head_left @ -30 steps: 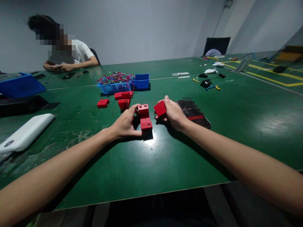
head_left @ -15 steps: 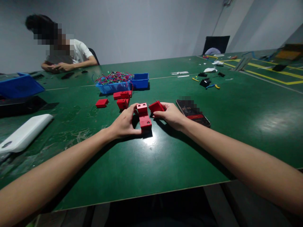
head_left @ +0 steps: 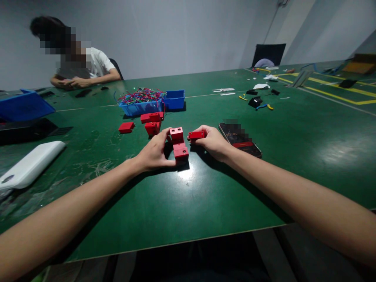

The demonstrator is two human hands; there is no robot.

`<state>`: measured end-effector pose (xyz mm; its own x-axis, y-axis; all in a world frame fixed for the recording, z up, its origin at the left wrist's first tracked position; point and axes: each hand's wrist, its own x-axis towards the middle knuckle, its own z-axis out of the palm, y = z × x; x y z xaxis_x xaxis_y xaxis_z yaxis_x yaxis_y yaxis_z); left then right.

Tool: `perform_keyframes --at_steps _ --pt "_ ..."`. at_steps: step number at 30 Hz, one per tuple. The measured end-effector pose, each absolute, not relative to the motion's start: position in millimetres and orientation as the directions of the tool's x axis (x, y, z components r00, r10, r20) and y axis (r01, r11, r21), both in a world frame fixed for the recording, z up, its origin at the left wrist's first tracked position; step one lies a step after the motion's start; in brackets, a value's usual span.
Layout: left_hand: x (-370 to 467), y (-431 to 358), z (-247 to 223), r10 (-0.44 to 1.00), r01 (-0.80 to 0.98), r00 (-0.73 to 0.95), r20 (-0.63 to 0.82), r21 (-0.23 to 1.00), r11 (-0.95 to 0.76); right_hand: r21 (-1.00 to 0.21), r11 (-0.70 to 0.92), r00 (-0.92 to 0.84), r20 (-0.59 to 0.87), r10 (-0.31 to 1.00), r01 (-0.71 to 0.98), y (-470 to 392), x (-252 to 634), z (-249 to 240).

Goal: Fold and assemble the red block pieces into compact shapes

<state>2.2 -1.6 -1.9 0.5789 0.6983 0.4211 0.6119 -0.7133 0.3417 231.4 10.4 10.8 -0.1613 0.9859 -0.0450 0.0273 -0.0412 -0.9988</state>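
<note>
The left hand (head_left: pixel 157 152) spans a stepped red block (head_left: pixel 179 145), its fingers at the far end and its thumb at the near end, so the grip is closed around that block; the block stands on the green table (head_left: pixel 182 211), with two dark holes showing on its raised far end and one on its lower near end. The right hand (head_left: pixel 214 141) pinches a small flat red piece (head_left: pixel 196 135) (its narrow side faces the camera) just to the right of the block, the two parts near each other but apart. A phone (head_left: pixel 242 141) lies just beside the right hand, its screen lit, partly blurred out. Beyond the left hand sit a red bracket (head_left: pixel 152 128) and a long red bar (head_left: pixel 150 118), and a loose red piece (head_left: pixel 126 127) lies to their left. Farther back, a blue bin (head_left: pixel 141 109) heaped with thin wires (head_left: pixel 142 95) stands beside a smaller blue bin (head_left: pixel 175 102). A white device (head_left: pixel 35 162) lies at the left, and across the table a person in a white shirt (head_left: pixel 101 62) sits with both forearms on the tabletop
</note>
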Motion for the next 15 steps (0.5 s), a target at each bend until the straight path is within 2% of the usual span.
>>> perform_keyframes --at_steps 6,15 --pt "-0.3 -0.6 -5.0 0.709 0.633 0.574 0.410 0.328 -0.701 -0.994 -0.060 -0.225 -0.039 0.974 -0.089 8.8 230.4 12.5" --pt "1.1 -0.2 -4.7 0.692 0.617 0.587 0.420 0.321 -0.718 -0.996 -0.036 -0.249 -0.014 0.968 -0.085 1.8 230.1 20.6"
